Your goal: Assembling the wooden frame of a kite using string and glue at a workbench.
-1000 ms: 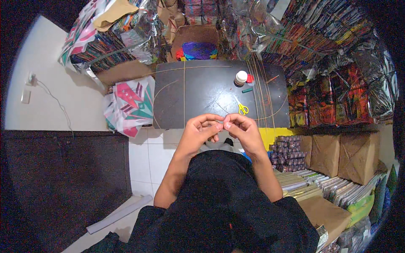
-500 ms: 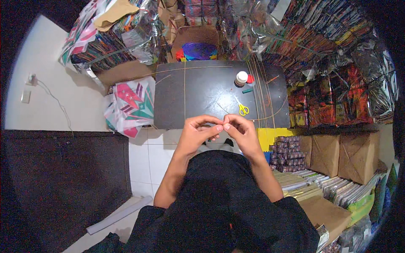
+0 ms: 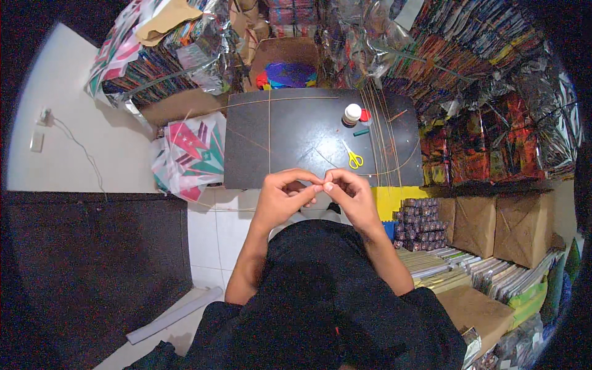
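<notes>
A thin stick (image 3: pixel 320 184), pale and barely visible, sits pinched between the fingertips of both hands just below the centre of the view, over the near edge of the dark board (image 3: pixel 290 148). Its length and ends cannot be made out. The left hand (image 3: pixel 282 198) curls closed, thumb and forefinger pressed on the stick; the right hand (image 3: pixel 353 196) is likewise closed on it from the three o'clock side, the two sets of fingertips touching.

The dark board lies flat, at twelve o'clock from the hands. Thin sticks (image 3: pixel 379 132) lie on it in a loose bundle along its right part, and single ones cross its left part. Yellow-handled scissors (image 3: pixel 354 160) lie at one o'clock from the hands, with a small white bottle (image 3: pixel 351 113) farther up.

At ten o'clock a patterned paper kite (image 3: pixel 192 155) in pink, green and white rests beside the board on white floor tiles (image 3: pixel 213 237). Shiny wrapped stacks of coloured kites (image 3: pixel 468 55) crowd the twelve to two o'clock rim. Brown paper parcels (image 3: pixel 493 225) stand at three o'clock, stacked flat packets (image 3: pixel 456 268) below them.
</notes>
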`<state>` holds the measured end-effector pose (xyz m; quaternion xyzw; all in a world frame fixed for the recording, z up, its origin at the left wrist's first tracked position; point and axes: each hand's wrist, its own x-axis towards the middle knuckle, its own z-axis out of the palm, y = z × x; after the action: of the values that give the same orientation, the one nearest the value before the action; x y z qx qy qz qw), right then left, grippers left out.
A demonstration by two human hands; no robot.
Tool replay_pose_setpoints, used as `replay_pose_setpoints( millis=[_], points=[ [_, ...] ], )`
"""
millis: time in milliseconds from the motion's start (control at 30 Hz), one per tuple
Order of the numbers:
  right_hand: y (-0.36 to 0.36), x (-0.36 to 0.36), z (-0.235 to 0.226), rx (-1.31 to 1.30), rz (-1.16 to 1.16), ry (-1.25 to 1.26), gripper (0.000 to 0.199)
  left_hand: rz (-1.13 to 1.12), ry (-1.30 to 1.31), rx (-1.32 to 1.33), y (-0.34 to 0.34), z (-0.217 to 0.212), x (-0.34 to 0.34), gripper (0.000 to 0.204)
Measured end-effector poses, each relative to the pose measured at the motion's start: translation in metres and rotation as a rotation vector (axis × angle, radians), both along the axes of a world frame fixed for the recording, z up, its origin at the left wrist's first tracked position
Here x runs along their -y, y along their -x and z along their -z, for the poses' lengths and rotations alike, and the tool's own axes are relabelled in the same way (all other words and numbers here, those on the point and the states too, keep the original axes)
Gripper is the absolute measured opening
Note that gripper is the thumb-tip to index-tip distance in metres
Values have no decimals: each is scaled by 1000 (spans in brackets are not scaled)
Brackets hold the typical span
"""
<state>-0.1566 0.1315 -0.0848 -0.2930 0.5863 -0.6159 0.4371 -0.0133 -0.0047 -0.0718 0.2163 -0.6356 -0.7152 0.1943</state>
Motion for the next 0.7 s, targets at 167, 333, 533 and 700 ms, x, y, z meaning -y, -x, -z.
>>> replay_pose_setpoints(
  millis=[167,333,533,700],
  points=[
    [-1,1,-1,-7,3,-16,16,-40,119,31,0,1,0,10],
    [-5,0,-6,-12,45,-20,14,-57,242,45,1,-1,0,10],
    [-1,-2,-23,-478,24,-23,13,-74,249,68,1,2,0,10],
    [5,-2,-44,-694,-63,13,12,-49,218,90,1,3,-1,9]
  ],
)
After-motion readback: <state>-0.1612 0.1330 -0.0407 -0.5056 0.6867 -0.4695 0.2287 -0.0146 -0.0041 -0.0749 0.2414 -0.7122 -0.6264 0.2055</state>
